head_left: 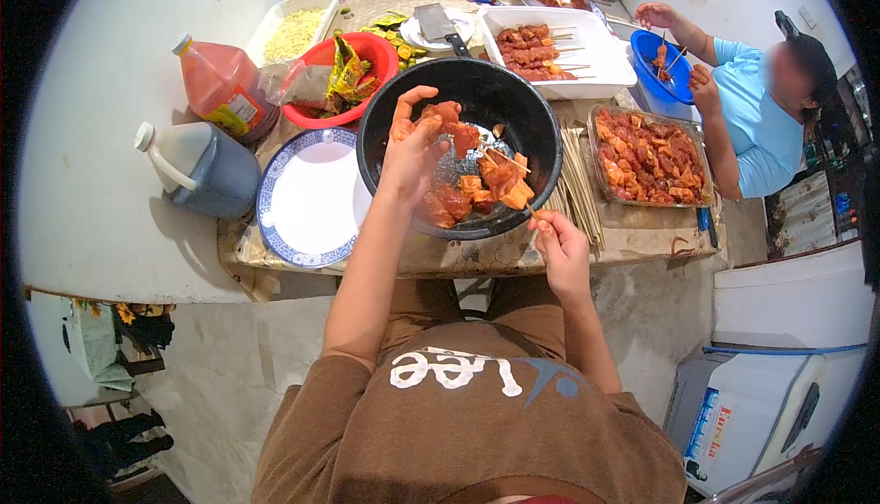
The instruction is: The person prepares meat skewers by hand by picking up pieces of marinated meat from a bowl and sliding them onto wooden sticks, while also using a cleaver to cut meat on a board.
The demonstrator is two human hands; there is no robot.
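Observation:
Over a black basin (540,102), my left hand (410,153) pinches a piece of raw marinated meat (459,129) that hangs between thumb and fingers. My right hand (564,253) grips the lower end of a bamboo skewer (531,212), low at the basin's near right rim. Threaded on that skewer are meat and orange cubes (517,193), and its upper end points up and left towards my left hand. More dark red meat (447,205) lies in the basin's bottom, partly hidden by my left hand. Loose bamboo skewers (577,188) lie right of the basin.
A glass dish of marinated meat (650,157) and a white tray (605,64) of filled skewers stand right. Left are a blue-rimmed plate (275,229), a red bowl (299,116), two jugs (213,174) and a cleaver (434,21). A co-worker (760,119) handles skewers at a blue basin (643,40).

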